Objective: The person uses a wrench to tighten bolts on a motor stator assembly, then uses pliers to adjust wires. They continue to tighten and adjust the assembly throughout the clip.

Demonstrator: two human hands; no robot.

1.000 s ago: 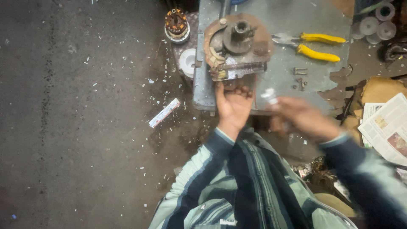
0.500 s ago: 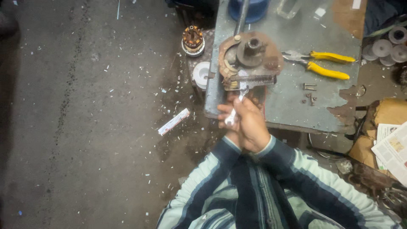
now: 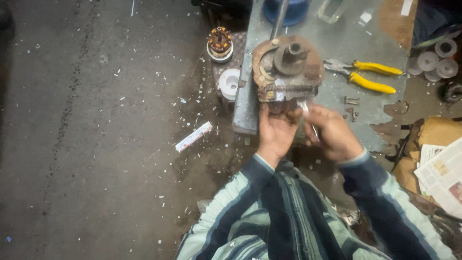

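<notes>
Now apart | left hand [image 3: 275,132] grips rusty motor plate [image 3: 287,67] | right hand [image 3: 332,132] pinches white strip [image 3: 305,110]

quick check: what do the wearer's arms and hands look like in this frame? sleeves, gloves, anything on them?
Both hands are bare: no gloves, and no rings or watch that I can make out on the left hand or the right hand. Both arms wear long sleeves of one striped top, with broad bands of pale green and dark navy. The cuffs are pale and end at the wrists.
</notes>
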